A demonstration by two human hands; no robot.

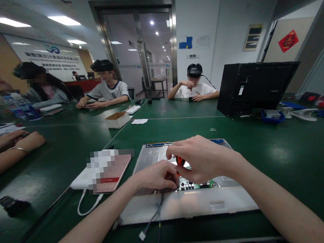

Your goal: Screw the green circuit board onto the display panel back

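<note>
My right hand (pixel 203 158) is closed around the red and black handle of a screwdriver (pixel 179 160), held over a metal display panel (pixel 194 203). Its tip is hidden behind my fingers. Beside it, my left hand (pixel 158 175) rests low with the fingers pinched together at the left edge of a green circuit board (pixel 194 185). What the left fingertips hold, if anything, cannot be made out. Dark cables (pixel 159 208) run from under the left hand over the panel's near edge, one ending in a white connector (pixel 143 235).
Left of the panel lie a white power bank (pixel 80 176) with a cable and a pink phone (pixel 116 171). A black monitor (pixel 254 87) stands at the right. Farther back is a small open box (pixel 118 120). Other people sit around the green table (pixel 291 170).
</note>
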